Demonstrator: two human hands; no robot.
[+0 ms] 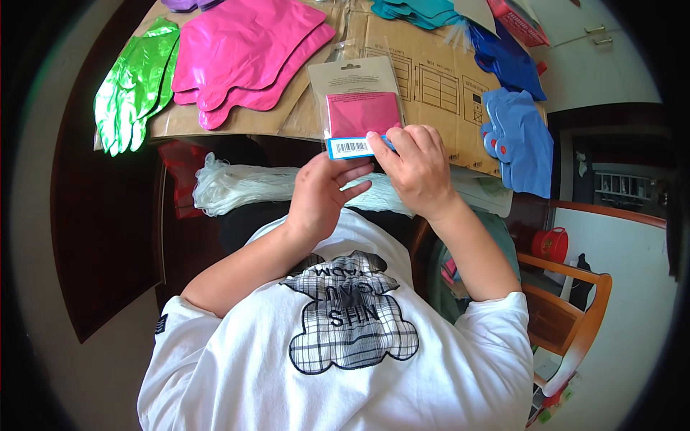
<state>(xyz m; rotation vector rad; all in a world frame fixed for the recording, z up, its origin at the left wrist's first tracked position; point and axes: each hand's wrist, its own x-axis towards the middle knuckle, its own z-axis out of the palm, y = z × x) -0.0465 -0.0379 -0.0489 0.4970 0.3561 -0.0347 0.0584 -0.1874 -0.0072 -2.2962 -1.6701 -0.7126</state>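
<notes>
Pink-filled packet (361,111): your right fingers (379,149) pinch its blue-edged label (348,148); left fingers (355,191) half open, hold hidden. Maybe you're sticking it down; next, press gently.

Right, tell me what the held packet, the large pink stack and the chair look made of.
Packet: seemingly clear plastic, glossy at its edges, over matte brown card. Large pink stack: probably foil or plastic film, given shiny, creased sheets. Chair: likely varnished wood, orange-brown with sheen.
</notes>
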